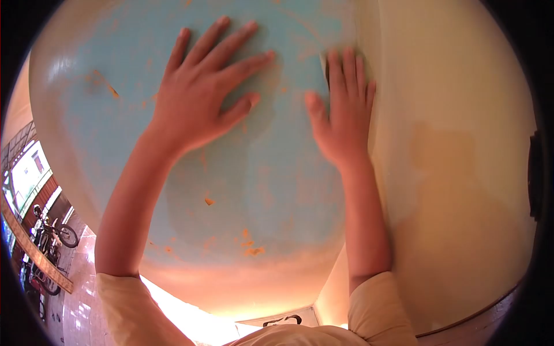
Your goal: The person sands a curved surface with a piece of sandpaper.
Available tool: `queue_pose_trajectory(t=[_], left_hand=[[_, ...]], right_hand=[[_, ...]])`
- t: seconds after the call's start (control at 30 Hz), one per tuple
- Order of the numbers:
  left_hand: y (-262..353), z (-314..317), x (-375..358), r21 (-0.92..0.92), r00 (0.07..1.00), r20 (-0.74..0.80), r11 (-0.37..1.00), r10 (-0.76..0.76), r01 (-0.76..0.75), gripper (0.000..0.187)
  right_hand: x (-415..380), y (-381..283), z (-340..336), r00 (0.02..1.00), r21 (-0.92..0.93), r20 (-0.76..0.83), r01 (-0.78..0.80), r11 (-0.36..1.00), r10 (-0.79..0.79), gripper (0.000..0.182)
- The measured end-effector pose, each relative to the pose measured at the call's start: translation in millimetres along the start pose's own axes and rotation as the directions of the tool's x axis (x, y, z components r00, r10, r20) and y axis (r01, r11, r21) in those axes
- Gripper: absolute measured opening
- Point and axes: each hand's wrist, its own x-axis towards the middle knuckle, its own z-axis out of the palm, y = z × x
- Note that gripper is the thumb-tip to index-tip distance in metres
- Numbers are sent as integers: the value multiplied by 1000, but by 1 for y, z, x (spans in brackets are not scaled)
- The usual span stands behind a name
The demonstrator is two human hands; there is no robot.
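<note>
A blue painted wall (231,173) with scattered orange spots fills the middle of my view. My left hand (202,86) lies flat on its upper part, fingers spread, with nothing visible under it. To the right, beside the inner corner, my right hand (346,104) presses a thin sheet that looks like sandpaper (325,64) to the wall. Only the sheet's pale upper left edge and a dark strip show; my fingers cover the rest. The thumb of that hand stands apart from the fingers.
A cream wall (461,230) meets the blue one on the right and carries a soft shadow. At the far left, a motorcycle (49,242) stands on a tiled floor (81,300), beyond a brownish strip (34,245).
</note>
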Motion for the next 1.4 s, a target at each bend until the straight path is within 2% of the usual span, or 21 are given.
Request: queue_pose_trajectory(t=[0.13, 0.27, 0.37, 0.47, 0.53, 0.6, 0.67, 0.7, 0.77, 0.8, 0.87, 0.9, 0.93, 0.97, 1.0, 1.03, 1.1, 1.17, 1.27, 1.33, 1.4], left_hand=[[-11, -14, 16, 88, 998, -55, 996, 1, 4, 55], [-34, -12, 8, 138, 999, -33, 990, 12, -7, 56], [-63, -11, -9, 243, 999, -45, 970, 14, -2, 57], [-73, -15, 1, 313, 999, -52, 950, 11, 6, 61], [-75, -15, 5, 341, 999, -51, 940, -14, 30, 64], [-79, -14, 3, 400, 1000, 21, 916, -7, -2, 65], [-82, -15, 4, 374, 999, 35, 928, -12, -2, 68], [-84, -16, 5, 333, 999, 40, 943, -5, -8, 70], [-90, -21, 5, 298, 997, 80, 955, -23, -2, 69], [-91, -24, 7, 261, 994, 110, 965, -24, -6, 69], [-99, -33, 6, 256, 992, 117, 967, -43, 11, 69], [-107, -38, 5, 251, 991, 121, 968, -58, 26, 69], [-116, -44, 2, 258, 992, 116, 966, -56, 25, 69], [-128, -51, -3, 280, 983, 119, 954, -143, 105, 69], [-140, -58, -10, 303, 965, 121, 935, -231, 186, 69], [-154, -63, -19, 307, 964, 123, 933, -234, 187, 69], [-174, -71, -30, 346, 913, 17, 859, -408, 377, 69], [-175, -65, -28, 351, 899, -22, 839, -437, 416, 69], [-174, -64, -24, 338, 888, -70, 827, -454, 450, 69], [-174, -63, -28, 320, 896, -75, 841, -437, 437, 69], [-175, -65, -37, 261, 931, -65, 894, -360, 364, 67]], right_hand=[[25, -17, -3, 997, -2, -79, -9, 1000, 9, 72], [-94, -41, 10, 988, 50, 88, -129, 990, 124, 74], [-131, -48, 21, 981, 29, 125, -156, 987, 151, 76], [-62, -35, 14, 995, -8, 67, -70, 998, 71, 76], [-5, -25, 17, 999, -62, -30, 20, 998, -22, 75], [51, -21, 26, 988, -115, -121, 80, 990, -94, 77], [106, -24, 34, 944, -183, -282, 123, 975, -172, 70], [124, -38, 30, 945, -172, -273, 138, 975, -181, 70], [143, -73, 29, 971, -325, -215, 26, 945, -101, 75], [142, -77, 31, 972, -320, -213, 26, 947, -99, 75], [143, -82, 31, 956, -270, -80, 252, 929, -282, 75], [144, -81, 23, 955, -270, -90, 249, 930, -282, 75], [144, -74, 7, 973, -211, 12, 228, 951, -230, 73], [145, -64, -4, 975, -153, 119, 205, 967, -188, 71], [155, -44, -2, 988, -226, 83, 148, 963, -133, 70], [165, -26, 3, 996, -294, 48, 83, 952, -72, 69], [180, -22, 7, 1000, -304, 7, 26, 952, -25, 70], [180, -28, 10, 999, -318, -30, -38, 947, 31, 71], [167, -83, 12, 996, -307, -91, -53, 950, 26, 72], [155, -106, 16, 965, -275, 46, 262, 925, -260, 73], [160, -98, 19, 952, -283, 102, 307, 909, -289, 73]])
